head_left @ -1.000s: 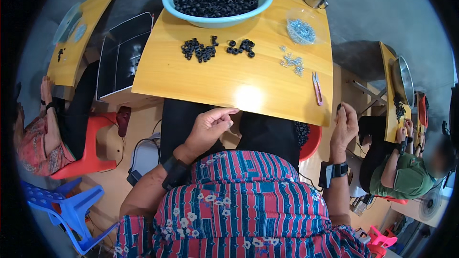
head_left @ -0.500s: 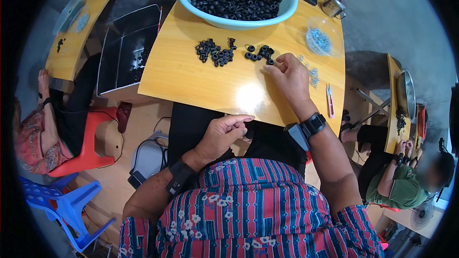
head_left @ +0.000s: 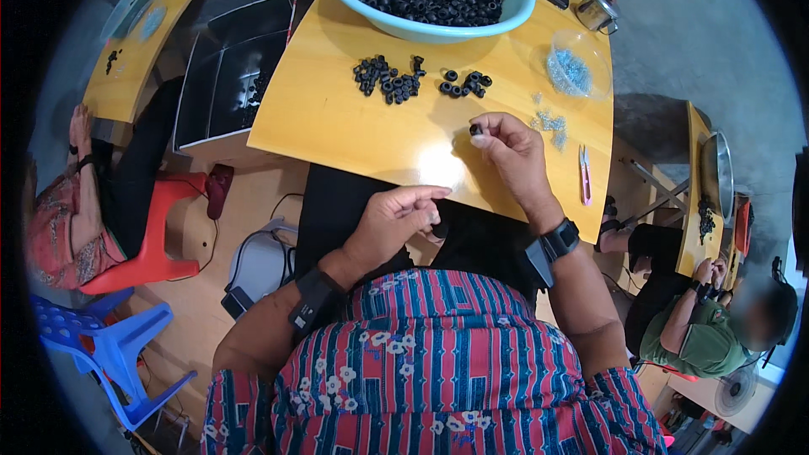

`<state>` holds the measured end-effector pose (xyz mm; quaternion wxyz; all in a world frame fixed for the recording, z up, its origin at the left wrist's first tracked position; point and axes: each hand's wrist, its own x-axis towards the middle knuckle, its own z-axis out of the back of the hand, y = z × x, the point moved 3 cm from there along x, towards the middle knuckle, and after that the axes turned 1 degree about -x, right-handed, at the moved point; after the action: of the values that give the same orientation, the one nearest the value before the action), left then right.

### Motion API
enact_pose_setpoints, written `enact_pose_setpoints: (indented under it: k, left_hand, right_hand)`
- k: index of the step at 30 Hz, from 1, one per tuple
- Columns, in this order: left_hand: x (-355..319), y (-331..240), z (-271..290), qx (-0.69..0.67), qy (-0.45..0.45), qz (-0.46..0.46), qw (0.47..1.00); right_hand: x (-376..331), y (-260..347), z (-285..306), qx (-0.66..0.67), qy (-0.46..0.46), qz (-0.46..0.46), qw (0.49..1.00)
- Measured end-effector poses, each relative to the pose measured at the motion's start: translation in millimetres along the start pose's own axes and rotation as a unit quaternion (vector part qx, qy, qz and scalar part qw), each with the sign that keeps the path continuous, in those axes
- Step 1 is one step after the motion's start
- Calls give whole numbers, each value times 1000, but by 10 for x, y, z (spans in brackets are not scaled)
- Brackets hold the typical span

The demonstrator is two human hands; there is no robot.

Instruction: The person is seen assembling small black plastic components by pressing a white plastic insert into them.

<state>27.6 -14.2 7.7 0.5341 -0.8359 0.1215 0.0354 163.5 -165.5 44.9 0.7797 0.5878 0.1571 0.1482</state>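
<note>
right hand [head_left: 512, 152] pinches our black ring [head_left: 475, 129] | left hand [head_left: 396, 221] grips dark piece at lap | risk: ring slips, rolls off yellow table [head_left: 337, 122]

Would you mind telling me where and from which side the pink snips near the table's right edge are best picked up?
Probably by the middle of the handle, from straight above. The pink snips lie flat on the yellow table, long and thin, pointing away from the person, so fingers should pinch across the narrow width. The right hand is nearest, though it holds a small black ring.

Yellow table [head_left: 354, 131]; basin [head_left: 438, 27]; black rings [head_left: 389, 82]
</note>
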Motion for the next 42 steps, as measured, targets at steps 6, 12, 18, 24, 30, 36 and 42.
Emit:
enact_pose_setpoints:
  k: [6, 12, 18, 24, 30, 36, 42]
  left_hand:
    - [19, -105, 52, -19, -16, -18, 1000]
    - [59, -103, 100, -77, -9, -17, 997]
    - [3, -95, 54, -106, -23, 1, 994]
    - [66, 36, 127, -163, 51, 18, 985]
    - [110, 0, 131, -217, 84, 16, 973]
    - [131, 30, 114, -222, 54, 13, 974]
    - [109, 17, 96, -195, 43, 29, 979]
  right_hand:
    - [-319, 114, -153, 192, 110, -41, 974]
    - [-452, 103, -298, 208, 162, -38, 964]
    - [-551, 150, -375, 132, 186, -4, 974]
    - [-560, 205, -399, 140, 164, 4, 976]
    - [-482, 283, -185, -34, 76, 119, 989]
    - [-227, 61, 572, -320, -197, 139, 916]
    - [-16, 57, 750, -401, -197, 92, 890]
